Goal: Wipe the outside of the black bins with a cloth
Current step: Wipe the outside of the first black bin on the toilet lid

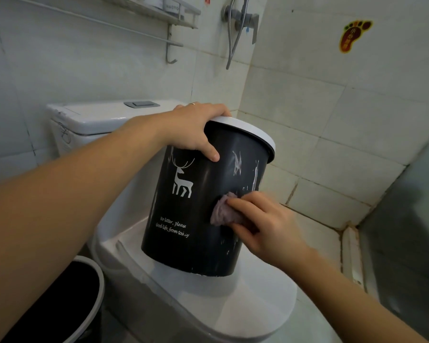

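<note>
Gripping the white rim of the black bin (196, 206) with your left hand (196, 129), you are pressing a cloth (221, 211) against its side with your right hand (265, 224), fingers curled round it, on the toilet lid (258, 305).

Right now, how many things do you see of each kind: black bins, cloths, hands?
Black bins: 2, the deer bin tilted on the toilet lid and the second bin at lower left.
Cloths: 1, the purple cloth.
Hands: 2, left hand, right hand.
Total: 5
</note>
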A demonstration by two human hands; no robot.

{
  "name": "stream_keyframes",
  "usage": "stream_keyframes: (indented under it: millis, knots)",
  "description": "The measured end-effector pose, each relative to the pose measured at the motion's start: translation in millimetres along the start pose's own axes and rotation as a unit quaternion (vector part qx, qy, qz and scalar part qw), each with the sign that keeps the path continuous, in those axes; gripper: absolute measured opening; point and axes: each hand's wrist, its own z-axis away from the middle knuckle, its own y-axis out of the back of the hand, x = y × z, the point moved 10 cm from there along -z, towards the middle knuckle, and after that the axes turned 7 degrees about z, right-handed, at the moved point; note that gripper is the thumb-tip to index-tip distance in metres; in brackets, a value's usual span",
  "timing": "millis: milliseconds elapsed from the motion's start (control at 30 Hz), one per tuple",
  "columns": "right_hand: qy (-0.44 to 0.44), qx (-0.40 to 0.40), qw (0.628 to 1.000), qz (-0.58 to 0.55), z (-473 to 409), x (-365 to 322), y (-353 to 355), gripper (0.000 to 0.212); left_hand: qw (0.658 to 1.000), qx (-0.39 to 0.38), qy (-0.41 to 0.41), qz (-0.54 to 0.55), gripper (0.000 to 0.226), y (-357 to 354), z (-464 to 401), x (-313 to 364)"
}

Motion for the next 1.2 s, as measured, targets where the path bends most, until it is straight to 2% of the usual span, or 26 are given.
stream_keyframes:
  millis: [100, 233, 333, 400, 500, 600, 667, 800, 967, 1200]
  knots:
    - [-0.016, 0.024, 0.999, 0.039, -12.2, 9.5, 8.3, 0.031, 1.000, 0.008, 0.000, -0.009, 0.071, -0.5, -0.3, 2.9]
    - [-0.131, 0.068, 0.988, 0.038, -49.7, 44.0, 26.0, 0.030, 1.000, 0.003, -0.014, -0.022, 0.071, -3.1, 0.7, 12.0]
    - [-0.181, 0.078, 0.980, 0.035, -61.8, 57.8, 29.9, 0.032, 0.999, -0.001, -0.021, -0.024, 0.071, -4.0, 0.4, 14.2]
    - [-0.163, 0.070, 0.984, 0.029, -58.3, 49.2, 28.3, 0.033, 0.999, 0.001, -0.024, -0.034, 0.071, -3.6, -0.4, 13.1]
    - [-0.084, 0.050, 0.995, 0.031, -38.3, 25.2, 23.4, 0.032, 0.999, 0.003, -0.028, -0.042, 0.072, -2.9, -0.5, 10.8]
    - [-0.067, 0.049, 0.996, 0.041, -23.6, 21.4, 24.4, 0.031, 0.999, 0.001, -0.028, -0.043, 0.073, -3.1, 0.5, 10.9]
    - [-0.082, 0.054, 0.994, 0.042, -26.5, 26.3, 25.8, 0.030, 0.998, 0.000, -0.031, -0.051, 0.072, -3.4, 0.1, 12.5]
    - [-0.182, 0.080, 0.980, 0.019, -51.1, 49.1, 32.7, 0.034, 0.998, -0.001, -0.034, -0.055, 0.071, -5.5, -0.8, 18.3]
    - [-0.124, 0.087, 0.987, 0.045, -70.3, 38.6, 34.4, 0.029, 0.998, -0.003, -0.040, -0.058, 0.071, -5.4, 0.2, 21.4]
    - [-0.175, 0.082, 0.980, 0.045, -54.6, 70.5, 36.9, 0.026, 0.999, -0.006, -0.020, -0.043, 0.072, -2.7, 2.9, 14.2]
